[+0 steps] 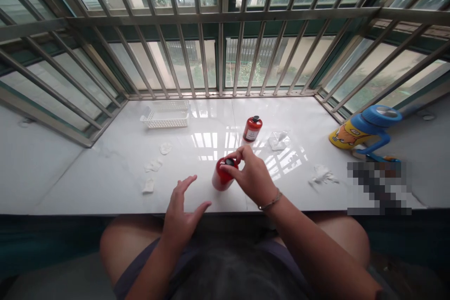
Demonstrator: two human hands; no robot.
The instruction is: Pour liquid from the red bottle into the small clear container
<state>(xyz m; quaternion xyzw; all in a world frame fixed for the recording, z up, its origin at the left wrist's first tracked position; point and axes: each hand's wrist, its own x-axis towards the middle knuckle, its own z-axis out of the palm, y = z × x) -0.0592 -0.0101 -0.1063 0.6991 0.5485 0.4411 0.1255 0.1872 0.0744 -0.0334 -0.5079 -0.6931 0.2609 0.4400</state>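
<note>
My right hand [251, 168] has its thumb and fingers closed around the black-capped top of a red bottle [222, 182], near the front edge of the white counter [116, 187]. The bottle leans slightly. To its left, my left hand [183, 208] is open, thumb and fingers apart, touching nothing. A second red bottle [252, 130] with a pale label and black top stands upright beyond my right hand. Beside that bottle lies a small clear plastic piece [279, 141].
A white plastic basket [167, 122] sits at the back left. Crumpled white scraps [153, 165] lie left, and a crumpled white tissue [322, 176] right. A blue and yellow flask [362, 126] lies tilted at the right. Metal window bars [220, 61] rise behind the counter.
</note>
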